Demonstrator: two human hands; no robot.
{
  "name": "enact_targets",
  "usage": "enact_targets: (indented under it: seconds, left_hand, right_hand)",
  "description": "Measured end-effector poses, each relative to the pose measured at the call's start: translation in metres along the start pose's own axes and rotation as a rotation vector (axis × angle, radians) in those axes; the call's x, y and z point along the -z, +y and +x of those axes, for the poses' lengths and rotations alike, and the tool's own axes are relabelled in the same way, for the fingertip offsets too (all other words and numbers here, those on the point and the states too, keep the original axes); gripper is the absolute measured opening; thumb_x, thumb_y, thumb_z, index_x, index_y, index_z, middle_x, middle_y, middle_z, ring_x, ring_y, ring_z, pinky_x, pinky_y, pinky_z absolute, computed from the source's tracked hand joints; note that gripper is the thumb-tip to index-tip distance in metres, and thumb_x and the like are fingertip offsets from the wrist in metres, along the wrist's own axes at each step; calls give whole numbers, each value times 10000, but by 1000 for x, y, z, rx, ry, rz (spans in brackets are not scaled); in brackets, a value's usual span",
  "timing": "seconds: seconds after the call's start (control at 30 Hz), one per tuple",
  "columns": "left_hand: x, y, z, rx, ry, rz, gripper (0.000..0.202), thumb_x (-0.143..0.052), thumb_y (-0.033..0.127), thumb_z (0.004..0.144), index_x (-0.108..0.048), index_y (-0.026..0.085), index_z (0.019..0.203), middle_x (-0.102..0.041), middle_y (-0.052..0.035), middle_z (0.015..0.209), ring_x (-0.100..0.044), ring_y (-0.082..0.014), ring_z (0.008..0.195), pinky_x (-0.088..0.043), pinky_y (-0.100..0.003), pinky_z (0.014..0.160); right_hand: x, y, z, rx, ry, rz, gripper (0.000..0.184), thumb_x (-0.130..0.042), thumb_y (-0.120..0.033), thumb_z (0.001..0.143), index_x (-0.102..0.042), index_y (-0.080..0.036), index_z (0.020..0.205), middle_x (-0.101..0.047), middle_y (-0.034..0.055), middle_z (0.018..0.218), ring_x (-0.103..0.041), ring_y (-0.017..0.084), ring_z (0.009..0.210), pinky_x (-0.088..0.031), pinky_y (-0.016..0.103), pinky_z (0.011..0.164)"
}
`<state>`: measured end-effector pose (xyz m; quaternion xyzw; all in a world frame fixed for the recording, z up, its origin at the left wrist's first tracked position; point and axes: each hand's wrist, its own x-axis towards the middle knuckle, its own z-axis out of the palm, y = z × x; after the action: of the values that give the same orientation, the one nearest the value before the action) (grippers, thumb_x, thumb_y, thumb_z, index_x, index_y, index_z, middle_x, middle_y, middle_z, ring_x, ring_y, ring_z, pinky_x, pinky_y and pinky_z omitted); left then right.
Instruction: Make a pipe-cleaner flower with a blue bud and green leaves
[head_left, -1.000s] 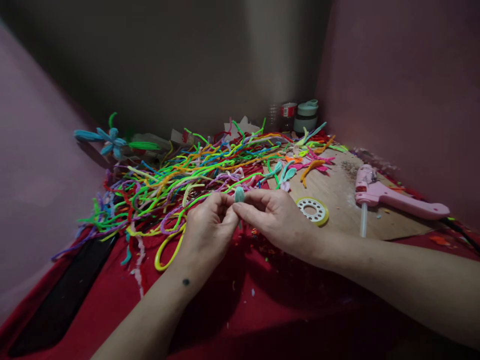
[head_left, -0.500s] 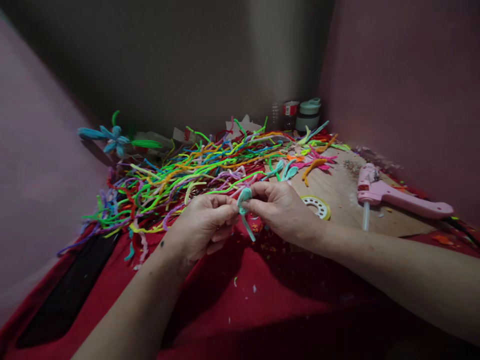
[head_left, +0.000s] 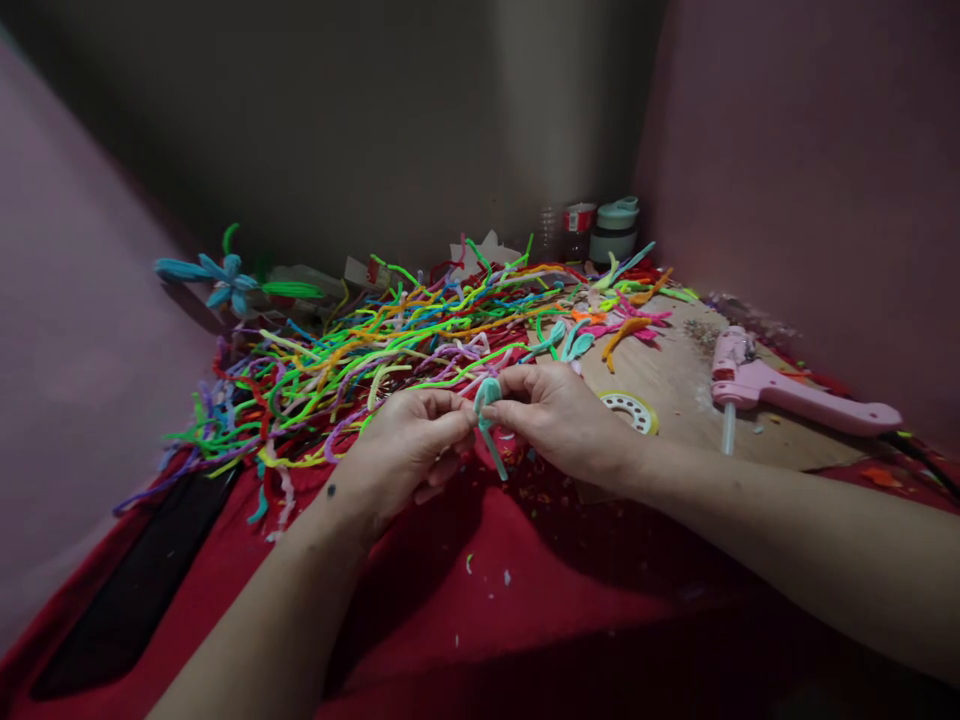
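Observation:
A mint-green pipe cleaner [head_left: 489, 392], bent into a loop with a straight tail hanging down, is held between both hands over the red cloth. My left hand [head_left: 411, 440] pinches its left edge with thumb and forefinger, the other fingers curled beneath. From the other side my right hand [head_left: 559, 415] grips the loop between thumb and forefinger. The fingertips hide part of the loop. Just beyond my right hand lie similar mint loops [head_left: 576, 343] on the board.
A heap of colourful pipe cleaners [head_left: 390, 330] spreads behind my hands. On the right, a pink glue gun [head_left: 802, 390] and a tape roll [head_left: 630, 412] rest on a brown board [head_left: 690, 360]. A black flat object [head_left: 142, 580], blue pipe-cleaner flower [head_left: 227, 283] and lidded container [head_left: 615, 230] stand around.
Both hands keep their pinch on the mint pipe cleaner, and its tail has tilted slightly. The whole view has shifted a little; nothing was let go.

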<state>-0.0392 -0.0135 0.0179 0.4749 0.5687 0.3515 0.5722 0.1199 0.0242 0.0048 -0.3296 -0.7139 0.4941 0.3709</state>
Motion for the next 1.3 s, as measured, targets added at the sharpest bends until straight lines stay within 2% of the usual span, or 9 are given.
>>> enact_targets:
  seconds: [0.3,0.43,0.63,0.77,0.93,1.03,1.1,1.2,1.3]
  left_hand:
    - [-8,1,-4,-40,68,36,225,-625,319,746,-485,180,636,-374,89,357,-266,-37,259,-181,-143,257]
    - [-9,0,-4,-77,112,140,231,-614,333,760,-501,174,638,-391,78,344,-284,-40,261,-183,-141,262]
    - [-1,0,-5,-27,-44,-38,209,-631,281,733,-490,169,629,-414,73,448,-286,-26,281,-175,-139,264]
    - [2,2,-7,-53,-48,112,187,-610,306,764,-526,168,669,-430,69,469,-310,-32,313,-194,-146,294]
    - [-4,4,-7,-293,130,297,179,-659,302,731,-630,171,850,-592,13,721,-479,-78,554,-378,-183,503]
    - [-5,3,-4,-403,206,447,162,-643,307,730,-663,148,759,-606,-29,797,-536,-145,739,-428,-242,671]
    - [-5,3,-3,-432,190,508,168,-609,303,749,-665,146,728,-614,-37,821,-544,-164,791,-427,-266,729]
    - [-6,3,-4,-383,168,557,173,-569,283,764,-651,144,704,-609,-11,721,-535,-148,708,-417,-258,687]
    - [-9,4,-7,-357,149,633,180,-549,276,762,-634,148,668,-583,10,629,-508,-132,623,-397,-239,607]
  right_hand:
    - [-2,6,2,-47,-17,264,200,-673,-315,693,-609,-128,662,-554,-15,567,-487,85,510,-399,225,501]
    - [-1,5,2,-63,-6,180,169,-642,-266,720,-595,-129,633,-539,-24,535,-467,75,487,-387,211,482]
    - [-1,-1,-1,-44,-76,75,101,-547,-121,760,-616,-129,687,-583,-12,590,-501,79,524,-393,210,518]
    - [0,0,0,-55,-78,73,93,-559,-117,745,-624,-130,679,-565,-21,567,-471,72,503,-364,207,498]
    - [1,3,2,-117,-12,262,86,-575,-140,717,-611,-122,641,-512,-33,532,-415,60,467,-330,206,465]
    - [1,3,2,-102,-12,299,72,-598,-162,701,-624,-117,651,-532,-25,559,-424,63,493,-341,205,478]
    - [1,2,2,-63,22,295,66,-615,-178,694,-636,-119,673,-565,-15,605,-461,72,539,-368,206,512]
    - [2,2,2,-9,73,271,105,-613,-217,711,-664,-125,712,-607,2,649,-509,90,588,-396,218,553]
    - [3,2,2,-8,100,216,164,-600,-254,736,-669,-125,660,-596,2,586,-491,87,534,-378,220,512]
